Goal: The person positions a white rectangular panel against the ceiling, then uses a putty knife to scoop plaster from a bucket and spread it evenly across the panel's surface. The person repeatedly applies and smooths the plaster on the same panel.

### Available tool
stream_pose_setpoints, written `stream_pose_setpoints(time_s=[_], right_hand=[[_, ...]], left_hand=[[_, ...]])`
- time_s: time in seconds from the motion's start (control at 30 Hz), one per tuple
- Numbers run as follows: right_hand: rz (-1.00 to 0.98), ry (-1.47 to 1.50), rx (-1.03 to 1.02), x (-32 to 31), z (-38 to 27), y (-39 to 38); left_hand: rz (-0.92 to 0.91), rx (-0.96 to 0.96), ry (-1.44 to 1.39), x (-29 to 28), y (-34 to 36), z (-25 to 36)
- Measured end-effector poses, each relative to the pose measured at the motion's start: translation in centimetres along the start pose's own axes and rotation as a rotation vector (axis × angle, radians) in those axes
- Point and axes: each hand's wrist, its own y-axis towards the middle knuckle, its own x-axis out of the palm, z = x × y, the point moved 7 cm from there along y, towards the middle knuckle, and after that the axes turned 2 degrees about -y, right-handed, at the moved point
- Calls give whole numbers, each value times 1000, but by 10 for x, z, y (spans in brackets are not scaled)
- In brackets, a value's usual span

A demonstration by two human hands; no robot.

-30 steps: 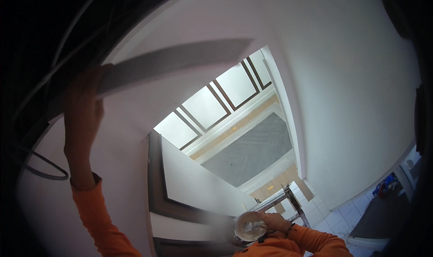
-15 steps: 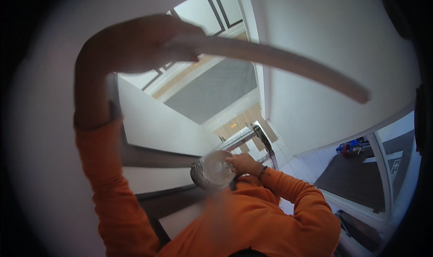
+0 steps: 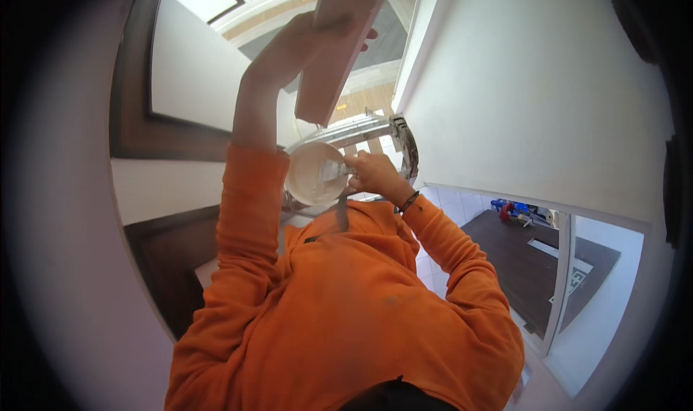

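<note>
My left hand [image 3: 307,39] is raised near the top of the view, wrapped round a long, flat pinkish board [image 3: 325,86], angled up and away. Below it, my right hand [image 3: 372,171] grips the right rim of a round pale container [image 3: 310,173], where a white-smeared shape lies inside, too unclear to name. Behind the container is a white-smeared metal frame [image 3: 404,140], like a ladder top. My orange sleeves and body fill the lower middle.
Dark-framed panels [image 3: 130,140] stand at the left, a pale wall [image 3: 520,86] at the right. Far below show a tiled floor [image 3: 455,202] and a dark board [image 3: 520,267] with blue and red objects [image 3: 509,211]. A grey-centred floor [image 3: 393,43] lies beyond the opening.
My left hand with the board has swung from the left toward the top middle, and the board has turned steeper. The view has shifted, so container and right hand appear higher.
</note>
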Motion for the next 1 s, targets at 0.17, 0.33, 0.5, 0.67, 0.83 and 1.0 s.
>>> stream_pose_setpoints(time_s=[0.17,0.33,0.5,0.67,0.83,1.0], right_hand=[[26,-50,-48,-20,-2,0],[109,-106,-177,-35,3,0],[30,-75,-167,-42,5,-1],[-66,-19,-126,-39,9,0],[-161,-3,-102,-35,13,9],[-138,0,-185,-36,10,17]], left_hand=[[166,-111,-194,-22,-55,-71],[316,-268,-404,-37,-95,-113],[429,-430,-586,-37,-118,-191],[382,-473,-607,-24,-123,-220],[390,-542,-584,-23,-121,-236],[389,-532,-719,-19,-119,-268]])
